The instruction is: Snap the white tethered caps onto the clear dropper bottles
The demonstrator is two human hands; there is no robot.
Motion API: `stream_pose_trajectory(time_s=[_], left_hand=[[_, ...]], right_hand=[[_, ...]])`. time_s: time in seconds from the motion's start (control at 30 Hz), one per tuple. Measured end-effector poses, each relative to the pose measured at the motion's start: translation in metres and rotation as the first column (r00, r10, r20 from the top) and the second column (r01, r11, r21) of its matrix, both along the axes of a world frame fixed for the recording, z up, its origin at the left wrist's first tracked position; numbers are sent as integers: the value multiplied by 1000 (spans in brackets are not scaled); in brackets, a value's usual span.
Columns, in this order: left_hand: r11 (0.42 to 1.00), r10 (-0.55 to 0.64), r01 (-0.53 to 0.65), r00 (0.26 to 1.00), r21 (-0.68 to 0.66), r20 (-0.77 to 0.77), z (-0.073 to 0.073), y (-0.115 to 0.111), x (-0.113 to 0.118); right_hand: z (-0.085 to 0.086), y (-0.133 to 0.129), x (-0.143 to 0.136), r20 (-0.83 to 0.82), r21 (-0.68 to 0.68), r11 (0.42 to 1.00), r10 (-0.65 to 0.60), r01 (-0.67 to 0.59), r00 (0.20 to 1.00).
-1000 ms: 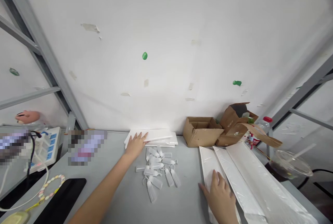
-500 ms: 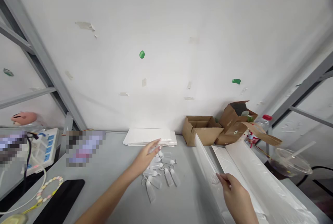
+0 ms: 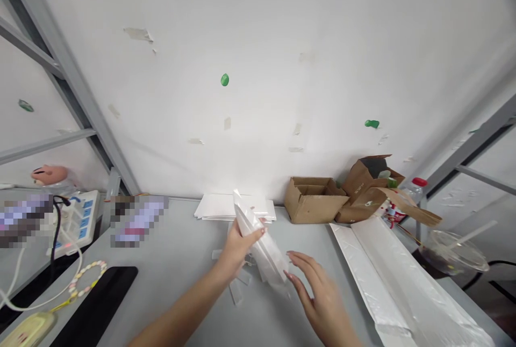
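My left hand (image 3: 236, 250) is closed around the upper part of a glossy white plastic bag (image 3: 269, 258), which is held tilted above the table. Just past the bag's lower right end is my right hand (image 3: 322, 296), its thumb and fingers apart with nothing between them. Beneath the bag and my left hand lie several small translucent white tags with rings (image 3: 237, 292), partly hidden. Behind the bag, a stack of flat white sheets or packets (image 3: 212, 207) rests against the wall. More white plastic bags (image 3: 387, 277) lie spread on the right.
An open cardboard box (image 3: 314, 208) and brown paper bags (image 3: 363, 202) stand at the back right. Nearby are a red-capped bottle (image 3: 415, 188) and a clear cup with a straw (image 3: 455, 250). A power strip (image 3: 86, 223), beaded loop (image 3: 86, 277) and black flat object (image 3: 100, 304) lie left.
A white bag has come from the right pile to the middle, over the tags. My left hand has taken hold of it, and my right hand has let go and opened.
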State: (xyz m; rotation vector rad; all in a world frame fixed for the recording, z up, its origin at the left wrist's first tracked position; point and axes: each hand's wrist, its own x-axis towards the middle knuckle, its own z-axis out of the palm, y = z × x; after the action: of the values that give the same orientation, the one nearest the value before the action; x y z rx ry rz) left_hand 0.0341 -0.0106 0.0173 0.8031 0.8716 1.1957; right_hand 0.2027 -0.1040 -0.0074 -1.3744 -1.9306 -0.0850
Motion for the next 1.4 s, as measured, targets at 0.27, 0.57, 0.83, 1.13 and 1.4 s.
stream_pose_trajectory(time_s=[0.27, 0.57, 0.83, 1.13, 1.4], left_hand=[[959, 186, -194, 981, 205, 54, 21, 32, -28], [917, 228, -183, 970, 353, -90, 38, 41, -48], [915, 201, -225, 974, 335, 104, 35, 53, -76], [914, 231, -232, 972, 332, 42, 34, 51, -77], [770, -298, 531, 789, 353, -537, 23, -28, -12]], right_hand=[[-34, 11, 9, -172, -232, 969, -123, 81, 977], [-57, 18, 12, -84, -279, 955, -131, 103, 988], [-63, 22, 16, -72, -246, 964, -120, 99, 990], [-42, 22, 1, -306, -291, 957, -86, -7, 948], [-15, 17, -71, -580, -220, 948, 64, -232, 812]])
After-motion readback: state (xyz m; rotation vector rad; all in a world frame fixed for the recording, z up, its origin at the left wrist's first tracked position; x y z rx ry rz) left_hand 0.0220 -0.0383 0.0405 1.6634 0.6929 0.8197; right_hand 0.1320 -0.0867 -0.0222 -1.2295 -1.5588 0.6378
